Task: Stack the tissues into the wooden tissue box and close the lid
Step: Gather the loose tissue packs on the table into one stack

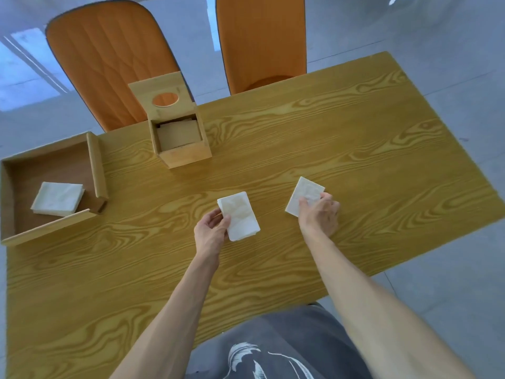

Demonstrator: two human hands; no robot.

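The wooden tissue box stands at the table's far side with its lid tipped up and back; the lid has a round hole. Tissues lie inside it. My left hand grips a small stack of white folded tissues at its left edge, over the middle of the table. To the right, my right hand holds a second white tissue stack by its near corner, tilted above the table.
A shallow wooden tray at the left table edge holds another stack of white tissues. Two orange chairs stand behind the wood-grain table. Grey tiled floor surrounds it.
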